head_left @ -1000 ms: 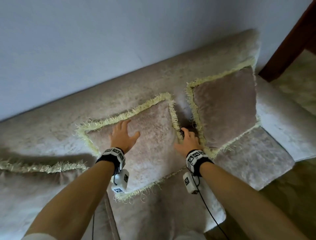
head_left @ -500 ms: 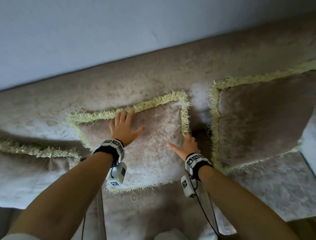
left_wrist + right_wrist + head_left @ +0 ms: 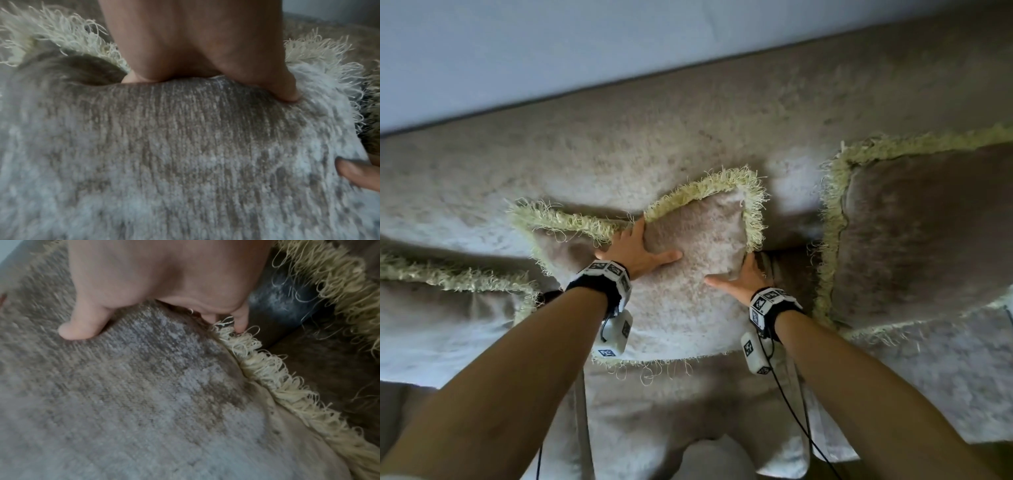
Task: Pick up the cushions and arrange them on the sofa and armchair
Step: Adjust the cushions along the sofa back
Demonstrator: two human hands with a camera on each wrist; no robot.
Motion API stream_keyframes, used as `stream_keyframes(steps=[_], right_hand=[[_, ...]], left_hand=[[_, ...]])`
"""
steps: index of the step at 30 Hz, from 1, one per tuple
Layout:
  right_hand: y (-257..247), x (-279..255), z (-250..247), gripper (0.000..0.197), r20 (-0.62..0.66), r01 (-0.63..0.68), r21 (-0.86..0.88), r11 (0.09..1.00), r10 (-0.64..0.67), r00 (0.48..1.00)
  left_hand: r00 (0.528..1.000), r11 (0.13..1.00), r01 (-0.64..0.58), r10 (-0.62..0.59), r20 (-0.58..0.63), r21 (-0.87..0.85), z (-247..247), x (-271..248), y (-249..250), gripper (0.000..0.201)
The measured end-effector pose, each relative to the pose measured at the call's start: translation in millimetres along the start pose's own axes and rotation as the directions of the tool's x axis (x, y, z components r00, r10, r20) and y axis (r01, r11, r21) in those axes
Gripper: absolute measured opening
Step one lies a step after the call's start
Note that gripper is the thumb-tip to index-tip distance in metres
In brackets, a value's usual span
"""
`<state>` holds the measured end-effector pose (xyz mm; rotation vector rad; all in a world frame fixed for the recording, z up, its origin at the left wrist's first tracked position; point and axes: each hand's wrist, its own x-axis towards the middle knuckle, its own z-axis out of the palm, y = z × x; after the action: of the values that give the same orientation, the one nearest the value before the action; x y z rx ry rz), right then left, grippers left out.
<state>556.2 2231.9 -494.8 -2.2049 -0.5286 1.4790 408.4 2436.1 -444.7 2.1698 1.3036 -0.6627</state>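
A beige cushion [image 3: 688, 301] with pale yellow fringe leans on the sofa backrest [image 3: 619, 144]. My left hand [image 3: 638, 248] grips its top edge, fingers over the fringe and thumb pressed on the front face. The top edge is dented under that hand. My right hand [image 3: 739, 279] grips its right edge, thumb on the front and fingers tucked behind the fringe. In the left wrist view the left hand [image 3: 195, 48] sinks into the cushion [image 3: 174, 154]. The right wrist view has the right hand [image 3: 164, 280] at the cushion's fringe [image 3: 267, 369].
A darker fringed cushion [image 3: 914, 240] stands against the backrest just to the right, a narrow gap away. Another fringed cushion [image 3: 448, 308] lies at the left. The sofa seat [image 3: 928, 377] runs below, and a pale wall [image 3: 585, 51] rises behind.
My left hand slid from the cushion's face up over its top edge. My right hand's fingers went behind the right edge. The cushion's top now buckles; the view shifted left and closer.
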Motion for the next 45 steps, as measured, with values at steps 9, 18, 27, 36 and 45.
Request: stream_keyframes(steps=[9,18,27,36,45], right_hand=[[-13,-13,31,0.128,-0.043,0.034,-0.112,0.993,-0.039,0.998],[-24,-42,61,0.133,-0.122,0.043,-0.214,0.976,-0.07,0.99],[-121,-78,19,0.127,-0.183,0.121,-0.456,0.882,-0.226,0.957],[-180,-70,14,0.131,-0.118,0.122,-0.758,0.641,-0.318,0.941],[-191,-48,19,0.136,-0.107,0.114,-0.778,0.618,-0.309,0.945]], left_hand=[[0.999,0.997,0.04,-0.042,-0.029,-0.072,-1,-30,-34,0.119],[0.976,0.998,0.027,-0.016,-0.216,0.051,4,-83,-66,0.1],[0.921,0.971,0.061,-0.143,-0.361,-0.229,-45,-104,-87,0.108],[0.902,0.831,0.146,-0.335,-0.273,-0.536,-26,-108,-107,0.115],[0.913,0.845,0.171,-0.33,-0.241,-0.507,-34,-94,-116,0.129]])
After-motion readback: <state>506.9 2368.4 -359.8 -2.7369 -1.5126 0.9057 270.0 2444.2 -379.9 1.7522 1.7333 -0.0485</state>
